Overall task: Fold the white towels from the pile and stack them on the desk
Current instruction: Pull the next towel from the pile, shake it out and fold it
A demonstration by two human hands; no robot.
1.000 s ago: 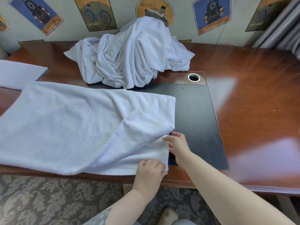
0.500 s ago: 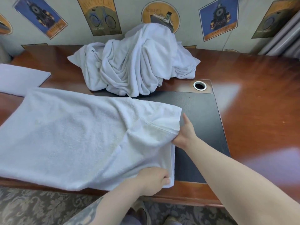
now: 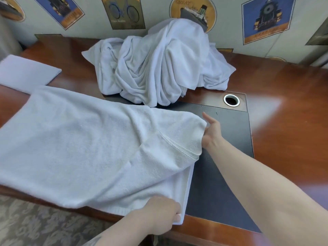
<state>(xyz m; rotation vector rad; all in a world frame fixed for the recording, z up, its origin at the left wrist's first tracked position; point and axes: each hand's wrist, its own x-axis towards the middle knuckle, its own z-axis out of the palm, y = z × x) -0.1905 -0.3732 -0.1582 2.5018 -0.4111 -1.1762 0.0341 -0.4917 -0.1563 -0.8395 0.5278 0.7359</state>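
Note:
A white towel (image 3: 85, 150) lies spread across the left half of the wooden desk (image 3: 287, 121), its right end doubled over. My left hand (image 3: 161, 213) grips the towel's near right corner at the desk's front edge. My right hand (image 3: 211, 132) holds the far right corner, with the fingers tucked under the cloth and the thumb sticking up. A heap of crumpled white towels (image 3: 159, 68) sits at the back of the desk against the wall. A folded white towel (image 3: 24, 71) lies flat at the far left.
A black desk mat (image 3: 223, 167) covers the desk's middle, and a round metal cable hole (image 3: 231, 100) sits at its far right corner. The wall behind carries poster prints. Patterned carpet (image 3: 35, 221) shows below the front edge.
My right hand has slid along the towel's right edge from the near corner to the far corner. My left hand stays on the near corner.

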